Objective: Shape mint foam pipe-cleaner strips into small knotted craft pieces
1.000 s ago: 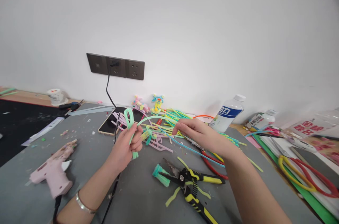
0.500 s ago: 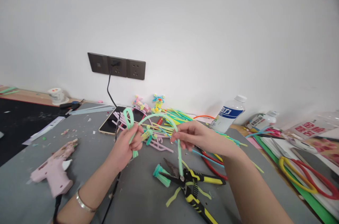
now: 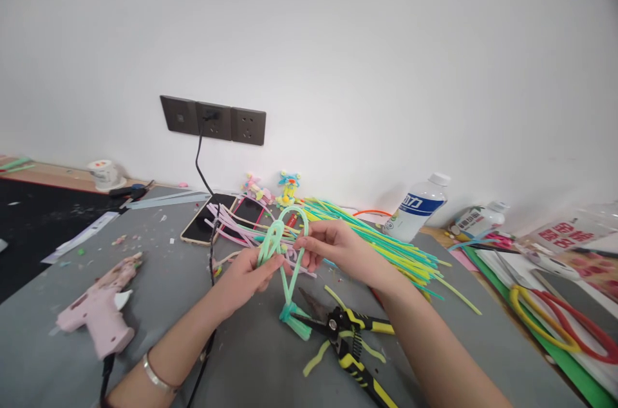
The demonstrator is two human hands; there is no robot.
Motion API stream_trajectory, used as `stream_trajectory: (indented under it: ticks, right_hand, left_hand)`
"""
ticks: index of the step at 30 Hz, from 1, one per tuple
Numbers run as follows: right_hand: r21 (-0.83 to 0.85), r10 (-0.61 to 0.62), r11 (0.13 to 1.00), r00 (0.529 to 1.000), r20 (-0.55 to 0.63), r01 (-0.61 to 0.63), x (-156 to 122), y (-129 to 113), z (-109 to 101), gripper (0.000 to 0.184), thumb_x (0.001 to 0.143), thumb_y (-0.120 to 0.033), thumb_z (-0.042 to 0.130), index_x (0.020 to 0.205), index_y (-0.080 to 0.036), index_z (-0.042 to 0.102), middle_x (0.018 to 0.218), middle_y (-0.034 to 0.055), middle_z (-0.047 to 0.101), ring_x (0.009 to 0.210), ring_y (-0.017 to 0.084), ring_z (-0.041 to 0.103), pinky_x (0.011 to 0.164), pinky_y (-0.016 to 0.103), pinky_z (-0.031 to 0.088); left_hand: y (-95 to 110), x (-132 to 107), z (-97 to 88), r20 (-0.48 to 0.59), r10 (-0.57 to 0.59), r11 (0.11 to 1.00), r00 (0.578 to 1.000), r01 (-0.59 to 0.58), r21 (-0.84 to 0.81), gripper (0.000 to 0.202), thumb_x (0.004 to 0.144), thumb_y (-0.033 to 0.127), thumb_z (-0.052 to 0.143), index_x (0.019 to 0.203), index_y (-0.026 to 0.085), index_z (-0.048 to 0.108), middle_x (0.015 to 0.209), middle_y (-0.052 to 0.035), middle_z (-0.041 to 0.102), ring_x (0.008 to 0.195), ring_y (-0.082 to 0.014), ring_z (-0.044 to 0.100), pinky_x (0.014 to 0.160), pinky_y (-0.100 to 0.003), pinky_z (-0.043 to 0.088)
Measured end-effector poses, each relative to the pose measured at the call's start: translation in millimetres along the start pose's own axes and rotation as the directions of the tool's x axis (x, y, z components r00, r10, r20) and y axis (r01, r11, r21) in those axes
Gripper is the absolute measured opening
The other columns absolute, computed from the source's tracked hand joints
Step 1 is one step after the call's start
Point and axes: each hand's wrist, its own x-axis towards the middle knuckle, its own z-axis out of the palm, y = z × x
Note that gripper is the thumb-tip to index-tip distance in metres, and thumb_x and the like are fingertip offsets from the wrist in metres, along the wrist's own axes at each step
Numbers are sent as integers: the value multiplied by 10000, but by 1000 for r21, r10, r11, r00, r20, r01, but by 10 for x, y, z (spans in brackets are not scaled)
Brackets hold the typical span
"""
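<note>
My left hand (image 3: 248,276) is closed, pinching a mint-green pipe cleaner (image 3: 305,221) folded into narrow loops. My right hand (image 3: 338,247) pinches the same pipe cleaner on its right side, fingers closed. Between the hands it arches into a tall loop, whose lower strands come together in a point. Just under that point lies a short teal bundle of bent pipe cleaner (image 3: 292,318) on the grey mat; whether they touch I cannot tell. Open-jawed pliers (image 3: 334,325) with yellow-and-black handles rest beside the bundle, with yellow-green offcuts (image 3: 316,358) around them.
A pink glue gun (image 3: 99,311) lies at left. Behind my hands are a phone (image 3: 200,221), loose pipe cleaners (image 3: 400,253) and two small figures (image 3: 288,189). A bottle (image 3: 420,205) stands at the wall; scissors (image 3: 545,311) lie right. A black cable (image 3: 211,279) crosses the mat.
My left hand has moved right and the folded loops with it, close to my right hand. The pipe cleaner's hanging end has swung left, and the wide arc has become a narrow loop.
</note>
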Motion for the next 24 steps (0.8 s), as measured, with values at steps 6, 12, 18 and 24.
stream_trajectory:
  ticks: [6,12,18,24]
  right_hand:
    - [33,-11,999,999,-39,13,53,58,80,392,814,-537,688,741,-160,608,618,11,676,508,113,611,539,236,516]
    - [112,-12,994,999,-49,17,99,123,143,369,789,-478,730,916,-188,542,589,-21,668,506,123,626,528,232,522]
    - [118,0,993,998,60,-7,109,181,134,364,783,-447,752,935,-159,590,584,-24,639,486,96,568,501,207,480]
    - [41,-37,999,996,85,34,84,178,135,296,828,-433,717,836,-151,630,585,-43,545,518,78,496,499,188,416]
  left_hand:
    - [48,-9,51,4,127,961,992,-124,247,379,933,506,465,718,194,448,579,77,293,501,-93,260,471,-225,234]
    - [114,-58,86,124,157,910,980,-192,368,396,992,427,375,732,173,532,597,25,494,533,-116,400,529,-237,330]
    - [142,-97,107,156,121,925,980,-169,340,467,1004,446,343,694,167,553,597,-9,587,536,-125,498,578,-243,401]
    - [147,-115,127,149,63,952,987,-104,289,410,985,485,374,756,183,531,536,26,530,505,-132,494,565,-247,421]
